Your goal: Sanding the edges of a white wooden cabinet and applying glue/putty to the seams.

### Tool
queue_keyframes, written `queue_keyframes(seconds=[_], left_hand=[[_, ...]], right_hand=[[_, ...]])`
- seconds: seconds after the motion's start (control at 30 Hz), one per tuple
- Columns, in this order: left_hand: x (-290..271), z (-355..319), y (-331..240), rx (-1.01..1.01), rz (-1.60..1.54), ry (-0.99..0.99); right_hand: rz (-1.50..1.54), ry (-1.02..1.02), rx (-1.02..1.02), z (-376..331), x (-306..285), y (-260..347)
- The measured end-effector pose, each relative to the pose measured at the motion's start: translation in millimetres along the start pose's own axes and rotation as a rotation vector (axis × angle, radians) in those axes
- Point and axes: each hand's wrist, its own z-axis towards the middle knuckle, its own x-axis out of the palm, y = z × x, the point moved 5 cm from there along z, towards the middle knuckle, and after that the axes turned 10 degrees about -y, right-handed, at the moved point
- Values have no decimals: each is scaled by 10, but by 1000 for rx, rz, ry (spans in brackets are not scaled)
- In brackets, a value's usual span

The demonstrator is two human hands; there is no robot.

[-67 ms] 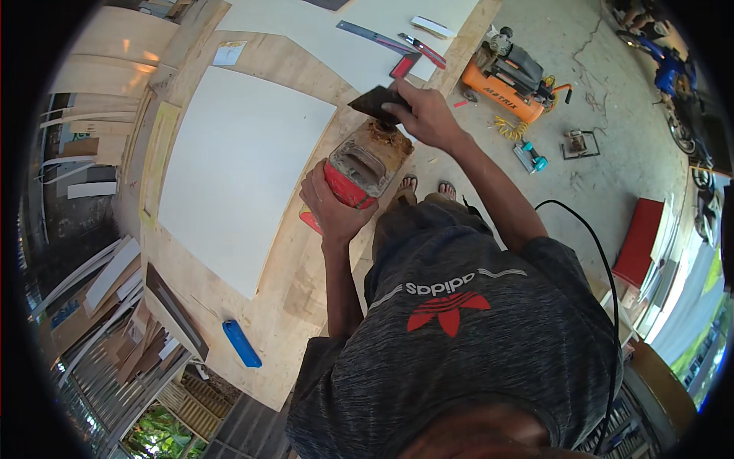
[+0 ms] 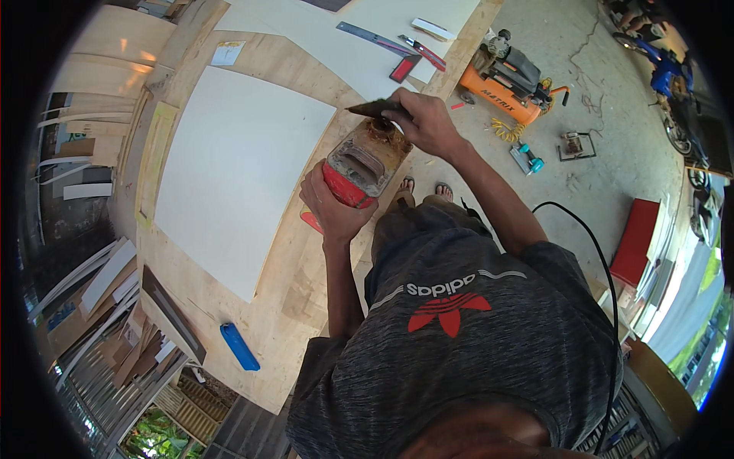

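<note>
Currently your left hand grips the can, your right hand the scraper at the can's brown-smeared end; a white sheet lies on the worktop.

A sheet lies on the worktop, left of the can; a ruler and cutter lie beyond. To the right, a compressor stands on the floor.

One view: left fisheye on my head, facing down, close. My shirt fills 5 o'clock, left hand near centre, right hand 1 o'clock, worktable 10, floor 2.
</note>
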Motion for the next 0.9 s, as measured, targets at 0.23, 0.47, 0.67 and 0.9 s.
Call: queue_keyframes(seconds=[0.23, 0.47, 0.67, 0.9], left_hand=[[158, -14, 235, -5, -83, -63], [575, -71, 654, -260, -655, -333], [447, -226, 1092, -10, -507, -406], [492, -492, 1443, -45, -663, -426]], right_hand=[[217, -199, 131, -154, 74, -31], [1251, -796, 389, -134, -1171, 46], [1482, -839, -267, -819, -3600, 1104], [251, -901, -519, -3904, -5104, 3866]])
